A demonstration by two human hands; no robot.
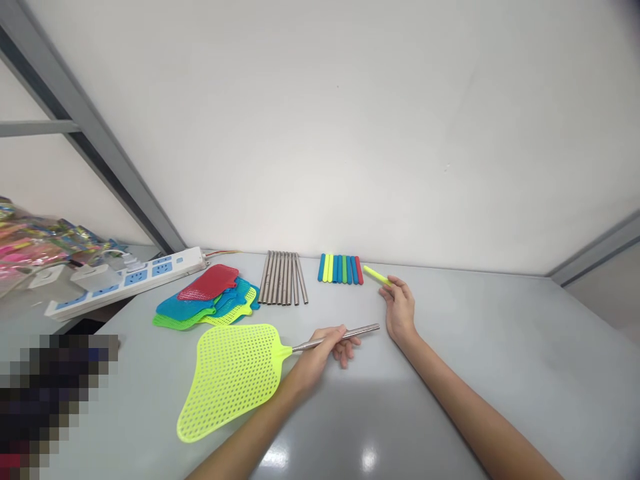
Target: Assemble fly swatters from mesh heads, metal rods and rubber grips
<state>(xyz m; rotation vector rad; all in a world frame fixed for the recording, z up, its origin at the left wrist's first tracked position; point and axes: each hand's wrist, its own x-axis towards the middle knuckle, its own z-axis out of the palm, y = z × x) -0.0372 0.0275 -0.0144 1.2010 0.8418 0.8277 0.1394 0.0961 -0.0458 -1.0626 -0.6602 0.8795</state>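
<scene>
My left hand (325, 348) is closed around the metal rod (345, 335) of a yellow-green fly swatter, whose perforated head (233, 377) lies on the grey table (450, 373) to the left. My right hand (399, 307) pinches a yellow-green grip sleeve (376, 275) at its near end, just right of a row of coloured grip sleeves (340, 268). A row of bare metal rods (283, 278) lies further left near the wall.
A pile of swatter heads, red (210, 281), blue and green, lies left of the rods. A white power strip (130, 279) with plugs runs along the left edge. Colourful packets (35, 243) sit far left.
</scene>
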